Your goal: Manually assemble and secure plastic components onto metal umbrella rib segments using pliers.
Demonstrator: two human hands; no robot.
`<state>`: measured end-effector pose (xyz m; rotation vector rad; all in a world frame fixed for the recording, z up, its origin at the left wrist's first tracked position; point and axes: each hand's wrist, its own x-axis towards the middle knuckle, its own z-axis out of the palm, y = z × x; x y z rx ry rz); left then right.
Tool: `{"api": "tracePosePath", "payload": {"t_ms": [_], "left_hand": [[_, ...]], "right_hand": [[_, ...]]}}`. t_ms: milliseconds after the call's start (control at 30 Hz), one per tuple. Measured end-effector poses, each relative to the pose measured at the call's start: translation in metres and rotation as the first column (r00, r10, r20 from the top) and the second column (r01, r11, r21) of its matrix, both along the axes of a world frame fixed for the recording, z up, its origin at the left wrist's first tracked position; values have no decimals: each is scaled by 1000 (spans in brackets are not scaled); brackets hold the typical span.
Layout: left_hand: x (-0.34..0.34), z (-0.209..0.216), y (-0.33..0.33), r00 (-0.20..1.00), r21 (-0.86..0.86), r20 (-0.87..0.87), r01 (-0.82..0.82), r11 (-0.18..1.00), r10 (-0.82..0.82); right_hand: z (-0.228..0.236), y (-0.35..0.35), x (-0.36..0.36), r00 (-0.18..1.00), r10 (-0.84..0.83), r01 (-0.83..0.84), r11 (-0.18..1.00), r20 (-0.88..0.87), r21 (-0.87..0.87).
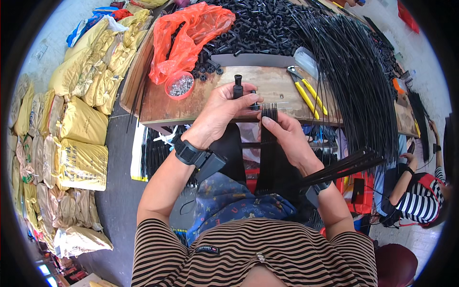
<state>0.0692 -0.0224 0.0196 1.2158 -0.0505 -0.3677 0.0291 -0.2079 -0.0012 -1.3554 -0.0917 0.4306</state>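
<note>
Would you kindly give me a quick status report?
Left hand holding black fitting. Right hand pinching black strips. Yellow-handled tool on table, clear of both.

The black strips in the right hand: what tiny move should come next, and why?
Perhaps bring the black strips a little closer to the black tube: the right hand pinches them near their tips, and the left hand holds the tube close by.
</note>
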Motion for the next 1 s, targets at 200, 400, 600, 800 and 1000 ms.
{"api": "tracePosePath", "payload": {"t_ms": [200, 400, 600, 800, 1000], "left_hand": [[-1, 0, 0, 1000, -15, 7, 17, 1000, -17], [-1, -2, 2, 1000, -47, -8, 30, 998, -30], [-2, -2, 2, 999, -34, 9, 37, 999, -37], [-3, -1, 2, 1000, 0, 10, 24, 1000, -24], [-4, 0, 1, 1000, 10, 15, 21, 1000, -21]], "right_hand": [[-1, 2, 0, 1000, -14, 14, 1000, 13, 9], [-2, 2, 0, 1000, -7, 6, 1000, 6, 16], [-1, 3, -1, 1000, -12, 12, 1000, -10, 12], [-1, 4, 0, 1000, -3, 3, 1000, 6, 8], [0, 4, -2, 1000, -9, 9, 1000, 9, 10]]}}
